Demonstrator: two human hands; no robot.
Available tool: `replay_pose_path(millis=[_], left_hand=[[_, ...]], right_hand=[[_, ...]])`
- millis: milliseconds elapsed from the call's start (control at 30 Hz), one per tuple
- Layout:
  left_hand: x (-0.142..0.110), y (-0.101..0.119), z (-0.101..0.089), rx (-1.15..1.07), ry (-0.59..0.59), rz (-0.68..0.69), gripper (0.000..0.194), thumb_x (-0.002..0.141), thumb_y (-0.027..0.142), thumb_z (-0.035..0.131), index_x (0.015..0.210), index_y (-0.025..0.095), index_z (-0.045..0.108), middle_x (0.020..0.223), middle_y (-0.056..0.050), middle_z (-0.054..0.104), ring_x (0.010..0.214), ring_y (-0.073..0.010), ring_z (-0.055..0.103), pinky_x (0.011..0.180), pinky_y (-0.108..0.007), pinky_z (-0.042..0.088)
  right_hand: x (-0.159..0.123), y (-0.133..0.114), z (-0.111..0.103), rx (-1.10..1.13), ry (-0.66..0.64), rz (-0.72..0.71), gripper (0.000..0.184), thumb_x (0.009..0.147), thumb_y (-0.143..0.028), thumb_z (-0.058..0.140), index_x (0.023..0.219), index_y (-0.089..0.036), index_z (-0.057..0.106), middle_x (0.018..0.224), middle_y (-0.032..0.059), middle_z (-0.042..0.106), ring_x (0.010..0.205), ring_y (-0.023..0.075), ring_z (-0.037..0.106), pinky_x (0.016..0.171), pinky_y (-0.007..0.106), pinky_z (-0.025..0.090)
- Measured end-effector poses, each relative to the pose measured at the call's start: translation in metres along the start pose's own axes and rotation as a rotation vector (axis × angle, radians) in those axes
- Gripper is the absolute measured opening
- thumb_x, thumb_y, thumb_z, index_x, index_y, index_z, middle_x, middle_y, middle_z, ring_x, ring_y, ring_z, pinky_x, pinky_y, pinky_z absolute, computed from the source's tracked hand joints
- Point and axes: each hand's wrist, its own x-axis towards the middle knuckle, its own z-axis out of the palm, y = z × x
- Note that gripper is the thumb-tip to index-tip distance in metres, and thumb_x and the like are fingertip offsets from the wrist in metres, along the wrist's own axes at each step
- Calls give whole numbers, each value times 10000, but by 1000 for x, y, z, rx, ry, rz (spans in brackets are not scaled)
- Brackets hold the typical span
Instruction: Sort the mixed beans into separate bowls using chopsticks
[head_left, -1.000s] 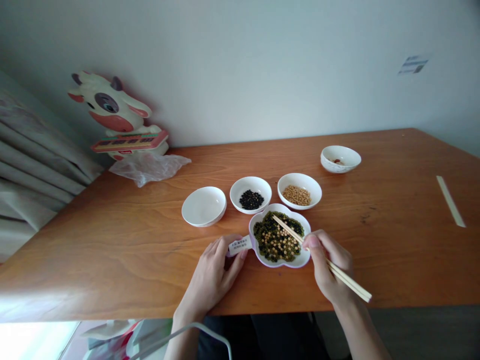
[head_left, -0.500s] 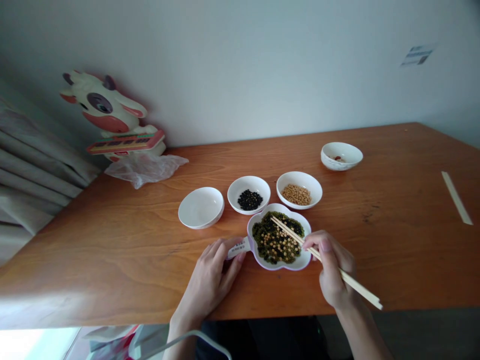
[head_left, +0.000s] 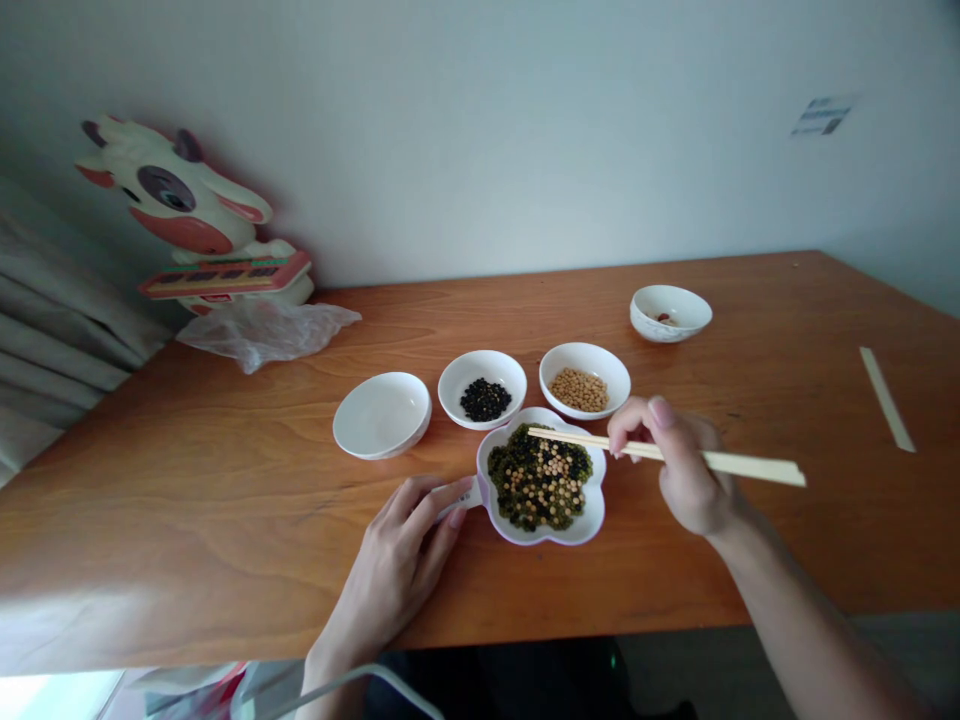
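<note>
My left hand [head_left: 409,545] is closed around the short handle of a white flower-shaped dish [head_left: 598,500] with a pale purple rim. Green, black and tan beans [head_left: 540,480] lie mixed inside it. A pair of wooden chopsticks [head_left: 720,462] is held in my right hand [head_left: 682,465], to the right of the dish; their tips sit close together over its upper part. Whether the tips grip a bean I cannot tell. Behind the dish stand a bowl of black beans [head_left: 486,400], a bowl of tan soybeans [head_left: 579,390] and, further left, a bare white bowl [head_left: 382,415].
Farther back on the right is a white bowl [head_left: 670,315] with a few small reddish things. A cow-shaped toy keyboard [head_left: 202,225] and a clear plastic bag [head_left: 274,330] occupy the back left. A paper strip [head_left: 887,400] lies at the right. A cable [head_left: 375,672] crosses near my left forearm.
My right hand has moved up and right, and the chopsticks now lie flatter, with their tips near the dish's upper edge. My left hand keeps the handle. The whole view has shifted slightly.
</note>
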Motion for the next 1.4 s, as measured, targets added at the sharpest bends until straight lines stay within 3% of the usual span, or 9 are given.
replay_pose_path(millis=[100,200,400,533,867,1200,1400], left_hand=[[0,0,1,4,4,-17,342,1112,254,481,1427,354,571,1316,-55,617,1160,-199,659,985,-331,555],[-1,0,2,35,44,-67,281,1107,309,500,1383,305,552,1290,-58,646,1155,-209,668,1002,-342,540],[-4,-1,4,122,217,-300,192,1124,386,419,1098,244,545,902,-13,678,773,-188,684,729,-301,509],[-3,-1,3,159,183,-394,353,1129,380,388,814,247,479,669,25,583,583,-164,583,609,-289,408],[1,6,-1,104,127,-353,410,1123,349,405,736,233,479,648,3,604,592,-159,559,608,-281,391],[0,2,0,75,85,-321,417,1135,357,392,754,226,496,698,-14,621,646,-164,572,632,-290,398],[0,1,0,67,82,-313,422,1139,350,391,748,224,485,686,-7,600,619,-153,548,646,-296,402]], right_hand=[[35,1,-14,-18,-126,-53,615,1142,-490,265,761,-221,665,730,17,634,689,158,565,671,346,406],[48,10,-15,3,-161,-104,591,1125,-523,329,758,-217,677,733,22,629,672,159,549,663,352,395],[22,26,-8,130,-103,-150,668,1120,-569,229,729,-231,652,701,35,613,638,178,551,618,364,396],[13,28,-6,168,-41,-85,714,1129,-554,185,788,-237,727,663,26,604,555,155,500,540,349,359],[10,24,3,222,-9,41,706,1087,-656,274,710,-252,714,655,41,612,591,179,511,559,367,361],[16,22,3,182,8,156,784,1035,-764,201,662,-247,656,615,53,581,576,195,500,578,383,357],[14,30,5,152,-2,128,778,1047,-743,182,665,-247,643,610,52,576,581,195,504,589,386,356]])
